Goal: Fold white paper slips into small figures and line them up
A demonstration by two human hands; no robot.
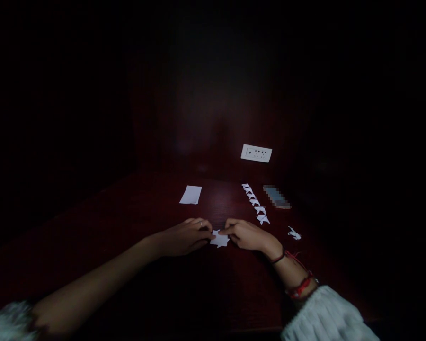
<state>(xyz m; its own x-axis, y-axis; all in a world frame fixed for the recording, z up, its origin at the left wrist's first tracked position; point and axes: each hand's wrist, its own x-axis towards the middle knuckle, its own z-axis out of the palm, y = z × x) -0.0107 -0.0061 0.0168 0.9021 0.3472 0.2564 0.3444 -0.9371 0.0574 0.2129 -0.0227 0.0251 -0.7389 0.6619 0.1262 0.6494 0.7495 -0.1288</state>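
Note:
On the dark red table in front of me lies a small folded white paper with pointed flaps sticking out at its edges. My left hand holds its left side, the thumb on the paper and the other fingers curled; a ring shows on one finger. From the right, my right hand presses the upper part of the same paper with a fingertip, its other fingers bent. Beyond that hand runs a slanting row of several similar folded white paper pieces.
White paper sheets lie farther back to the left. A blurred flat, phone-like object is right of the row. Nearer on the right sits a crumpled white scrap. A white socket panel is on the back wall.

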